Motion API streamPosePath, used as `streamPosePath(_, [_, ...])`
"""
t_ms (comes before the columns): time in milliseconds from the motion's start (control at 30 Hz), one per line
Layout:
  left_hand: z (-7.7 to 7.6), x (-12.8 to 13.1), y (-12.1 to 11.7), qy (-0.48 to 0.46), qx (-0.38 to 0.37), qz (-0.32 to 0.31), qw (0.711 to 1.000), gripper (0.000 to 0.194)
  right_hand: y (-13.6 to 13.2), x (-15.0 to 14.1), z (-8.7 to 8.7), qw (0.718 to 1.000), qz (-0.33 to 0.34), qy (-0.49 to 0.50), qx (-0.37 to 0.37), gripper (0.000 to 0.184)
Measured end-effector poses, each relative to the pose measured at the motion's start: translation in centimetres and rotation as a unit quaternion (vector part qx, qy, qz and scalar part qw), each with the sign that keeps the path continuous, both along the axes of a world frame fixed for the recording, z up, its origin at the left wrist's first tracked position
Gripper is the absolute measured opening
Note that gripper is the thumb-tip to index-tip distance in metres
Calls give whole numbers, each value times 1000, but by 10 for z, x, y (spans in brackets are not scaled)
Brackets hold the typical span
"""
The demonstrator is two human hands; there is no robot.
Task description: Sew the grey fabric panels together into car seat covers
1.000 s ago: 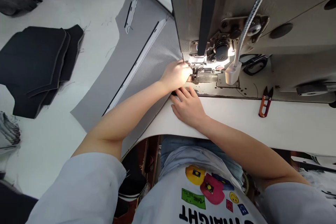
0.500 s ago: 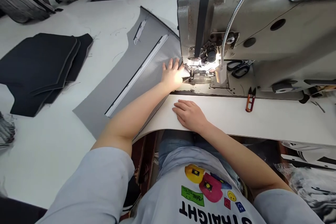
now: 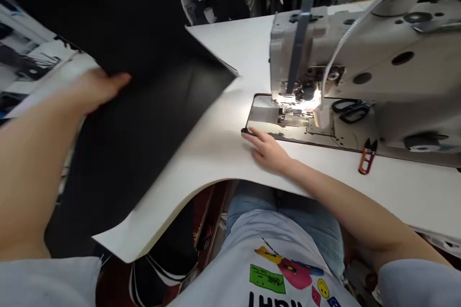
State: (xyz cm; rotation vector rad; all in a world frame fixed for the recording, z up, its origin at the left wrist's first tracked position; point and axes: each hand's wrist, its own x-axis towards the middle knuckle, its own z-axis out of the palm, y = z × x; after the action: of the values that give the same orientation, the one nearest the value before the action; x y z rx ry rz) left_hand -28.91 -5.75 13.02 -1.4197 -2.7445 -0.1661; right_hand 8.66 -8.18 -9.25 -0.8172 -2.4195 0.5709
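My left hand (image 3: pixel 95 87) is raised at the left, blurred, against a large dark fabric panel (image 3: pixel 151 105) that is lifted and swept across the table's left half; the fingers seem closed on its edge, but the blur hides the grip. My right hand (image 3: pixel 268 148) lies flat on the white table (image 3: pixel 216 148) with fingers stretched out, its fingertips at the front left corner of the sewing machine's metal bed plate (image 3: pixel 264 115). The sewing machine (image 3: pixel 360 57) stands at the right with its lamp lit over the needle area.
Black scissors (image 3: pixel 349 109) lie on the machine bed and orange-handled thread snips (image 3: pixel 366 158) lie on the table to the right. Piles of dark and grey fabric fill the background. The table's curved front edge runs just above my lap.
My left hand left the needle area and swung far left and up, taking the fabric panel with it, dark side now showing. The right hand slid slightly toward the bed plate. The view turned left.
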Motion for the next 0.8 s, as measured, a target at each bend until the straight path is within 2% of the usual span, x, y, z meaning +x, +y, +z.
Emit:
streamPosePath(67, [-24, -17, -6, -1, -120, 54, 991, 52, 9, -7, 0, 999, -47, 20, 17, 54])
streamPosePath(100, [-41, -22, -5, -5, -148, 51, 988, 55, 10, -9, 0, 998, -60, 21, 30, 54])
streamPosePath(167, [-80, -25, 0, 5, -127, 2, 992, 60, 8, -11, -2, 997, -50, 3, 65, 53])
streamPosePath(267, [-137, -19, 13, 18, -69, -106, 992, 61, 1, -10, -6, 993, 8, -43, 113, 52])
streamPosePath(367, [-178, -9, 20, -7, -69, -160, 985, 65, 8, -16, -9, 993, 15, -55, 107, 61])
streamPosePath(433, [-191, -6, 18, -5, -83, -197, 977, 70, 22, -28, -9, 994, -16, -44, 98, 70])
streamPosePath(533, [-195, -10, 5, 3, -86, -266, 960, 72, 44, -55, -5, 990, -63, -56, 110, 77])
streamPosePath(600, [-194, -18, -5, -12, -77, -292, 953, 71, 52, -73, -2, 986, -31, -88, 136, 71])
streamPosePath(700, [-198, -43, -13, -45, -75, -307, 948, 66, 50, -89, -2, 974, 84, -103, 184, 56])
streamPosePath(733, [-199, -56, -15, -48, -69, -307, 948, 62, 48, -90, -3, 971, 103, -97, 194, 56])
streamPosePath(800, [-198, -93, -20, -30, -36, -280, 959, 54, 44, -89, -8, 971, 93, -85, 201, 60])
